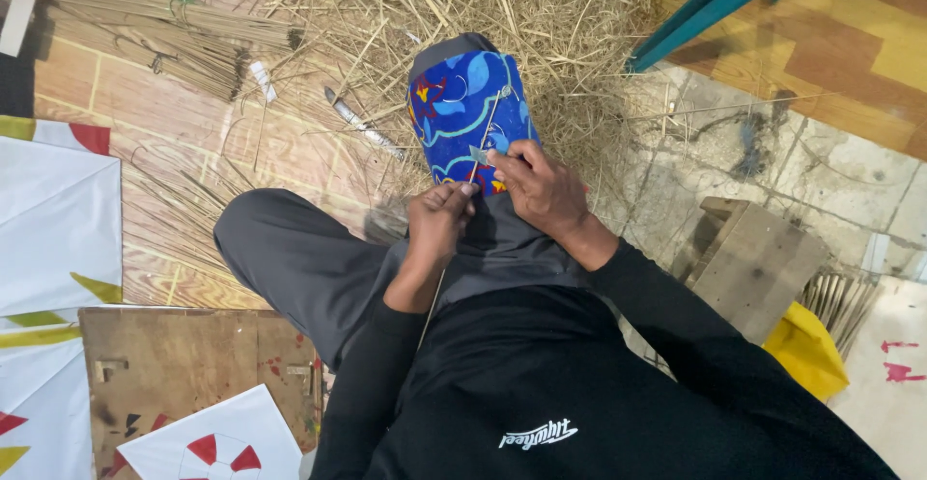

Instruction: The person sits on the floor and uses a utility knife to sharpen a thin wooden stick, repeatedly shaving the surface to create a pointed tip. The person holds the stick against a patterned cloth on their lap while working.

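- Step: shaving thin stick over blue knee cloth.
- Left hand fingers closed on stick, 6 o'clock end.
- Right hand fingers pinch small blade.
- Next move likely calls for steady blade stroke toward 12 o'clock.

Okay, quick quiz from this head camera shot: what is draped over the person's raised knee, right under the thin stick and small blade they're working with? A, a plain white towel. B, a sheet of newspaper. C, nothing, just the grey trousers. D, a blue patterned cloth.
D: a blue patterned cloth covers the knee, and the right hand holds a small blade against the thin stick that the left hand grips over it.
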